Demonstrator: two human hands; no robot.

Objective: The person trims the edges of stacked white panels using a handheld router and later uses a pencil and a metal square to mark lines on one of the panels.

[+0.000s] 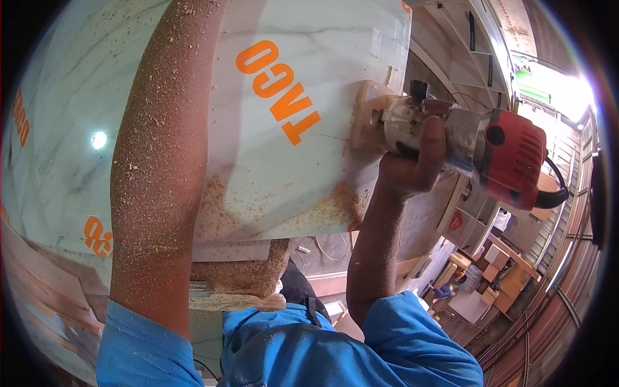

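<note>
My right hand (412, 164) is wrapped round the metal body of a trim router (512, 158) with a red motor housing. The router's base sits on the right edge of a white marble-patterned panel (335, 71) with orange lettering printed on its film. A black knob (420, 89) sticks out from the router's side above my thumb. My left forearm (161, 142), speckled with sawdust, reaches across the panel and leaves the picture at the top, so the left hand is out of sight. Whatever cutter the router carries is hidden.
Wood dust (335, 203) lies heaped along the panel's near edge. A black cord (558, 174) loops from the router's end. White cabinet frames (458, 39) stand beyond the right edge. Stacked boards and boxes (493, 264) lie at the lower right, more boards (48, 277) at the left.
</note>
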